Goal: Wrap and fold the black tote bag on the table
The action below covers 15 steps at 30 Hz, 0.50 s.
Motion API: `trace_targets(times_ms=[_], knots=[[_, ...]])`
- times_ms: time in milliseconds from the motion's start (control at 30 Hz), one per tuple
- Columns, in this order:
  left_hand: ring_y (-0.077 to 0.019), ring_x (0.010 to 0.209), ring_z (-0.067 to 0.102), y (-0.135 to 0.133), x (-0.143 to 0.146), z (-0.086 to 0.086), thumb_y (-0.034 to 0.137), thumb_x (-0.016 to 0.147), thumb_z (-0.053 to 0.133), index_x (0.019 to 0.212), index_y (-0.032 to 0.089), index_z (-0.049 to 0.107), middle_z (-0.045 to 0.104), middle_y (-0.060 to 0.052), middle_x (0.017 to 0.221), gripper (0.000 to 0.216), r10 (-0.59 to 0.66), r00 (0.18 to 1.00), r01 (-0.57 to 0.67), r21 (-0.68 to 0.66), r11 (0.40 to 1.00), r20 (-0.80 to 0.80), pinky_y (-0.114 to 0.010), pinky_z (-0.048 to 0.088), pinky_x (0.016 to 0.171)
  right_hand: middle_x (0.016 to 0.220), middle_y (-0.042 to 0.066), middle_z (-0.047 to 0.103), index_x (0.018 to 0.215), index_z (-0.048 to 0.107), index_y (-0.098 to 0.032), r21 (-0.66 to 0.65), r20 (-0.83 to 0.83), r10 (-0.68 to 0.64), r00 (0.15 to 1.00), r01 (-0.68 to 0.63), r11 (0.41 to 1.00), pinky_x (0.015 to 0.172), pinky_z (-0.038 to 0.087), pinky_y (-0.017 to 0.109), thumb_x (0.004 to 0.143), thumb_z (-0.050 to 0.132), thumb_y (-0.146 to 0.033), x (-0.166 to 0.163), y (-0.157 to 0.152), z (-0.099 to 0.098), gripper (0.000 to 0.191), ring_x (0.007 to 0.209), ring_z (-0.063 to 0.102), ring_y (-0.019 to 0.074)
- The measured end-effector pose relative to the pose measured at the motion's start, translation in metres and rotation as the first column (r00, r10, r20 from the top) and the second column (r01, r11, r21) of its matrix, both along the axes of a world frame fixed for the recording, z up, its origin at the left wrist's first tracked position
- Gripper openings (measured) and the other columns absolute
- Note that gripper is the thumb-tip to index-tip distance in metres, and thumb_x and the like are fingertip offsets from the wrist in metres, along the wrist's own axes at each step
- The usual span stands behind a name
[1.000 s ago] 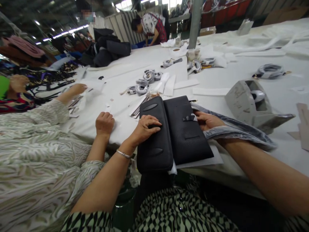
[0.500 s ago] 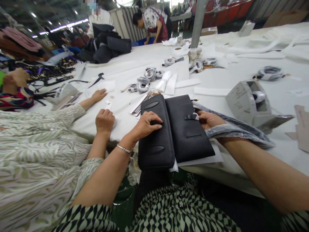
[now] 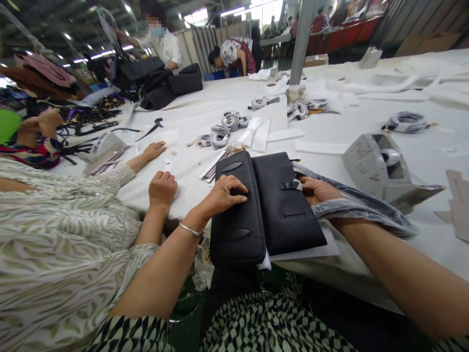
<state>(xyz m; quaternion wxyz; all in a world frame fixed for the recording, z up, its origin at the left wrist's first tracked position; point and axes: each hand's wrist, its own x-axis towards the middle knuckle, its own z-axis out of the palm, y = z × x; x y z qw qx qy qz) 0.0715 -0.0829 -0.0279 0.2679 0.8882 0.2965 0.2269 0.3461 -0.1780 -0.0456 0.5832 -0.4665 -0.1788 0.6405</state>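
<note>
A black leather handbag (image 3: 293,215) lies at the table's front edge, its bottom panel (image 3: 240,249) with two oval patches facing up on the left, and a small strap with a slot on the larger panel. My left hand (image 3: 225,195) rests on the bottom panel, thumb and forefinger apart, nothing held between them. At the bag's right edge my right hand (image 3: 318,190) grips it beside the small strap; some fingertips are hidden there. A plastic-wrapped shoulder strap (image 3: 366,208) loops over my right wrist.
Coiled wrapped straps (image 3: 230,122) and flat strips (image 3: 216,164) lie beyond the bag. A grey tape dispenser (image 3: 377,166) stands to the right, near cardboard pieces (image 3: 458,200). At my left sits a co-worker, with a hand (image 3: 163,188) on the table. A metal post (image 3: 302,44) rises behind.
The view has tilted up slightly. My hands keep their places on the bag. In the background, a masked person has raised an arm by the black bags.
</note>
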Motion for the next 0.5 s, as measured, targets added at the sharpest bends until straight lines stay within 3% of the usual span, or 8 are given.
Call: trace_targets(times_ms=[233, 400, 500], knots=[[-0.0196, 0.092, 0.051, -0.0012, -0.0021, 0.0024, 0.025, 0.074, 0.076, 0.084, 0.023, 0.070, 0.062, -0.002, 0.091, 0.012, -0.008, 1.000, 0.008, -0.003, 1.000, 0.028, -0.035, 0.038, 0.090, 0.083, 0.002, 0.070, 0.103, 0.063, -0.018, -0.005, -0.023, -0.014, 1.000, 0.014, 1.000, 0.069, 0.058, 0.030, 0.062, 0.060, 0.000, 0.0016, -0.0006, -0.0035, 0.045, 0.068, 0.067, 0.0161], [-0.0196, 0.090, 0.055, 0.0032, -0.0031, 0.0063, 0.031, 0.078, 0.069, 0.085, 0.021, 0.069, 0.063, -0.003, 0.087, 0.012, 0.082, 0.992, -0.081, -0.014, 0.997, 0.098, -0.036, 0.042, 0.088, 0.082, 0.002, 0.072, 0.106, 0.062, -0.019, 0.018, -0.095, 0.026, 0.995, -0.024, 1.000, 0.061, 0.057, 0.028, 0.061, 0.059, 0.002, 0.0034, 0.0043, -0.0061, 0.049, 0.062, 0.067, 0.0157], [-0.0225, 0.094, 0.056, 0.0036, -0.0040, 0.0059, 0.038, 0.080, 0.065, 0.091, 0.022, 0.068, 0.063, -0.005, 0.092, 0.020, 0.103, 0.977, -0.112, 0.035, 0.993, 0.186, -0.042, 0.043, 0.092, 0.077, 0.000, 0.071, 0.102, 0.060, -0.018, 0.041, -0.166, -0.010, 0.986, 0.017, 0.999, 0.066, 0.057, 0.029, 0.057, 0.057, 0.003, -0.0045, 0.0016, -0.0002, 0.050, 0.067, 0.068, 0.0166]])
